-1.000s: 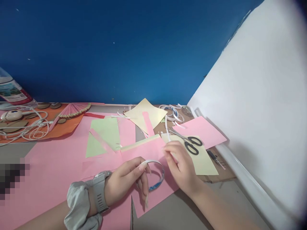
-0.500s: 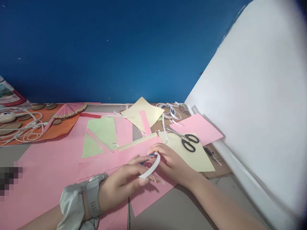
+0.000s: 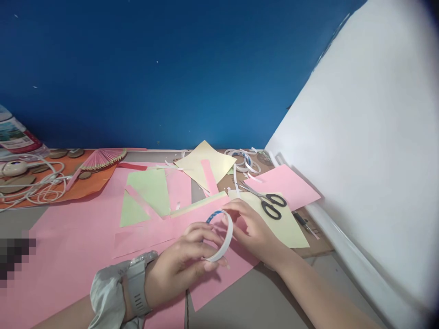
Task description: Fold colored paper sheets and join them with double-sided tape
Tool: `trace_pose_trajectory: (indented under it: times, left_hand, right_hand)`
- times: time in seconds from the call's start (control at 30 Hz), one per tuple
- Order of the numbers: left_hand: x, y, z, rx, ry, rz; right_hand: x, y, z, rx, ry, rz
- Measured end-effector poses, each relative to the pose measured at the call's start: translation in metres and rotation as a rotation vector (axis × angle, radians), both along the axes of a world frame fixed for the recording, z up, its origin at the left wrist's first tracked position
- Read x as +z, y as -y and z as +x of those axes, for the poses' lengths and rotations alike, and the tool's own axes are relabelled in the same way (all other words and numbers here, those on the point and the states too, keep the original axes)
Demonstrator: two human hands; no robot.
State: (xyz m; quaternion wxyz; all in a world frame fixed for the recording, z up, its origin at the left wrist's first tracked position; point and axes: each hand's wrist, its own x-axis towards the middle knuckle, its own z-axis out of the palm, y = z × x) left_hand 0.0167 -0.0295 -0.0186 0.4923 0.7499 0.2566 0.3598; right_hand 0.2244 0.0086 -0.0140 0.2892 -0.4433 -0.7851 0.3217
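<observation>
Both hands grasp a white tape ring (image 3: 219,235) just above the pink paper (image 3: 85,237) on the bench. The left hand (image 3: 181,265) pinches its near edge; the right hand (image 3: 252,230) grips its far side, near the scissors (image 3: 269,203).

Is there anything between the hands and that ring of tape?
Nothing visible. The left hand already grips the tape ring at its near side, and the right hand touches its far side. The scissors lie apart on yellow paper.

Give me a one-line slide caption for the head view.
Both hands, left hand and right hand, hold a tape roll over pink paper; scissors lie nearby.
</observation>
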Motion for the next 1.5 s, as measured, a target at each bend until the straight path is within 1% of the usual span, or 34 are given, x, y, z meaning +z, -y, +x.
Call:
trace_pose_trajectory:
  times: [0.07, 0.17, 0.27, 0.33, 0.4, 0.5, 0.6, 0.67, 0.73, 0.83, 0.9, 0.97, 1.07, 1.17, 1.33, 1.5]
  left_hand:
    - [0.001, 0.0, 0.0, -0.044, -0.006, 0.022]
    - [0.004, -0.001, 0.001, -0.102, -0.029, 0.043]
    - [0.005, 0.0, 0.002, -0.124, -0.077, 0.042]
    - [0.004, 0.001, 0.001, -0.137, -0.116, 0.023]
    - [0.003, 0.002, 0.0, -0.139, -0.126, -0.015]
    - [0.002, 0.004, -0.003, -0.115, -0.01, -0.098]
    - [-0.002, 0.005, -0.003, -0.031, 0.072, -0.214]
    - [-0.004, 0.006, -0.002, 0.006, 0.034, -0.243]
    - [-0.005, 0.007, 0.0, 0.016, -0.02, -0.198]
    - [-0.005, 0.007, 0.0, 0.029, -0.121, -0.058]
    - [-0.004, 0.006, 0.0, 0.026, -0.193, 0.021]
    - [-0.003, 0.006, 0.0, 0.014, -0.242, 0.057]
    - [-0.004, 0.005, 0.001, -0.005, -0.276, 0.06]
    - [-0.005, 0.005, 0.001, 0.002, -0.305, 0.059]
    - [-0.004, 0.003, 0.002, 0.013, -0.333, 0.055]
    - [-0.005, 0.003, 0.002, 0.017, -0.332, 0.042]
  right_hand:
    - [0.001, 0.001, -0.001, 0.023, 0.0, -0.02]
    - [0.002, 0.002, -0.003, 0.108, 0.022, -0.073]
    - [0.003, 0.003, -0.003, 0.139, 0.03, -0.053]
    - [0.002, 0.003, -0.001, 0.14, 0.067, 0.024]
    - [0.0, 0.004, 0.002, 0.168, 0.118, 0.138]
    - [-0.001, 0.005, 0.004, 0.225, 0.146, 0.284]
    - [-0.001, 0.006, 0.003, 0.263, 0.148, 0.345]
    - [0.0, 0.008, 0.002, 0.261, 0.136, 0.355]
    - [0.0, 0.01, 0.003, 0.232, 0.112, 0.354]
    - [-0.002, 0.013, 0.003, 0.202, 0.079, 0.388]
    - [-0.004, 0.013, 0.003, 0.211, 0.066, 0.419]
    - [-0.006, 0.012, 0.003, 0.236, 0.079, 0.419]
    - [-0.006, 0.009, 0.002, 0.264, 0.146, 0.372]
    - [-0.005, 0.007, 0.002, 0.254, 0.187, 0.341]
    - [-0.003, 0.008, 0.001, 0.261, 0.217, 0.319]
    - [-0.004, 0.006, 0.002, 0.282, 0.216, 0.317]
